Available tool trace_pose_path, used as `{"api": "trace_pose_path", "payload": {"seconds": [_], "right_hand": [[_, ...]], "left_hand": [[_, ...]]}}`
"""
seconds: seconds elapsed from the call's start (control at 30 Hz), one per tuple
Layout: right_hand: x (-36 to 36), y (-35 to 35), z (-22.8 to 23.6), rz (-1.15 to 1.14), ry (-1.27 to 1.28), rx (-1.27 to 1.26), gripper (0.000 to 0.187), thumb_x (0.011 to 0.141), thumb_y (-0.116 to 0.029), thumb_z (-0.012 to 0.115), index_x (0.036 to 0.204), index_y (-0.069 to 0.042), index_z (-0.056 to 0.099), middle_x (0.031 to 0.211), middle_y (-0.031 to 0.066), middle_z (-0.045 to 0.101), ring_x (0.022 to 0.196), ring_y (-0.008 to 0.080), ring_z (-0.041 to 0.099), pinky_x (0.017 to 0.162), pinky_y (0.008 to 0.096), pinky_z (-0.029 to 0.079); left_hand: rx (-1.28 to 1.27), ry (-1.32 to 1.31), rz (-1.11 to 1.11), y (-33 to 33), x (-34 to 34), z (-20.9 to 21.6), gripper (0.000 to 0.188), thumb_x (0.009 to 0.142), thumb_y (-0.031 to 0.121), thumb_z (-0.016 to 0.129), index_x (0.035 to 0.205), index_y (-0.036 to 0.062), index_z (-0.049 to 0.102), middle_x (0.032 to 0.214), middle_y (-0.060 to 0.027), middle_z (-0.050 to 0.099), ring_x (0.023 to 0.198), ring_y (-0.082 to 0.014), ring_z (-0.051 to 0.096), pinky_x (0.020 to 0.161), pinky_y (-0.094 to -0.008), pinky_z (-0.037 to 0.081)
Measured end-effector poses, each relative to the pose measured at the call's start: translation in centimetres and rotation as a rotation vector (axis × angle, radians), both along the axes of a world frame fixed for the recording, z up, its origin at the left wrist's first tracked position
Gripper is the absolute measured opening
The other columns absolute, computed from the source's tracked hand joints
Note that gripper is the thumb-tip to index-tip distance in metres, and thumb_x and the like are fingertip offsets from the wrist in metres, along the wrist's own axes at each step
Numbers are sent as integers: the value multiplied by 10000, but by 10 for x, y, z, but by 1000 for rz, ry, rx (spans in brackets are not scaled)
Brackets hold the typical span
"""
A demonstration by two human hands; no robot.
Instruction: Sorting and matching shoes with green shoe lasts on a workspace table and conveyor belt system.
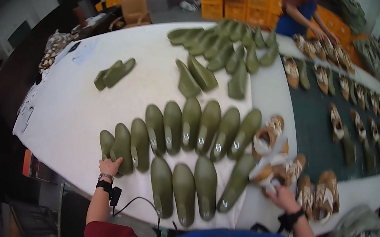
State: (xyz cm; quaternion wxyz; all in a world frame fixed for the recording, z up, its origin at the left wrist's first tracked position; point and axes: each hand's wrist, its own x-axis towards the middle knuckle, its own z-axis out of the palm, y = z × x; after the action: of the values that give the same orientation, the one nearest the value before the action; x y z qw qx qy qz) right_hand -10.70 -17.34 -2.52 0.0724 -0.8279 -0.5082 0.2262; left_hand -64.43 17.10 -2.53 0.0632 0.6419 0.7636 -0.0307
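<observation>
My left hand [110,166] is closed on the near end of a green shoe last [122,145] at the left end of a row. A smaller green last stands right beside it. My right hand [283,199] grips a tan and white shoe [265,175], somewhat blurred, at the right side of the table. More tan and white lace-up shoes [272,132] lie close around that hand. Between my hands, several green lasts [182,192] lie in two rows, soles up, with pale labels near their heels.
Beyond the rows, a pile of green lasts [222,46] covers the white table's [70,113] far side; a small group [116,73] lies left. A dark green board [310,123] at right bears shoes and lasts. Another person's hands [325,35] handle shoes at the far right. Orange crates [257,1] stand behind.
</observation>
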Motion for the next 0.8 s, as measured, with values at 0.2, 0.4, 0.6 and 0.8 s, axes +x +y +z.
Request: {"api": "trace_pose_path", "payload": {"seconds": [0.2, 0.4, 0.6, 0.8], "right_hand": [[13, -13, 19, 107, -55, 78, 315, 764, -280, 560, 1006, -79, 575, 827, 176, 624, 798, 348, 599, 690, 444, 474], [10, -58, 23, 130, -81, 308, 407, 756, -219, 593, 1132, -100, 489, 994, 158, 560, 839, 348, 585, 702, 423, 481], [-32, -68, 23, 442, 31, 523, 404, 727, -171, 633, 1110, -109, 520, 1012, 122, 531, 870, 324, 559, 705, 412, 485], [-61, -66, 2, 806, 14, 257, 440, 727, -222, 632, 1144, -139, 519, 1064, 120, 523, 928, 319, 542, 755, 406, 480]], "left_hand": [[59, -363, -85, -57, -21, 0, 695, 716, 413, 655, 1184, -64, 464, 1192, -257, 483, 1130, -400, 432, 969, -392, 347], [72, -517, -286, -221, 27, 66, 473, 782, 266, 646, 1146, -9, 519, 1128, -191, 560, 1073, -291, 525, 905, -344, 402], [-251, -557, -192, -429, 44, 74, 521, 774, 322, 640, 1193, 46, 497, 1126, -177, 569, 1070, -314, 530, 894, -352, 422], [-268, -420, 151, -594, 34, 68, 505, 755, 329, 636, 1164, 55, 523, 1099, -194, 574, 1034, -340, 539, 880, -379, 431]]}}
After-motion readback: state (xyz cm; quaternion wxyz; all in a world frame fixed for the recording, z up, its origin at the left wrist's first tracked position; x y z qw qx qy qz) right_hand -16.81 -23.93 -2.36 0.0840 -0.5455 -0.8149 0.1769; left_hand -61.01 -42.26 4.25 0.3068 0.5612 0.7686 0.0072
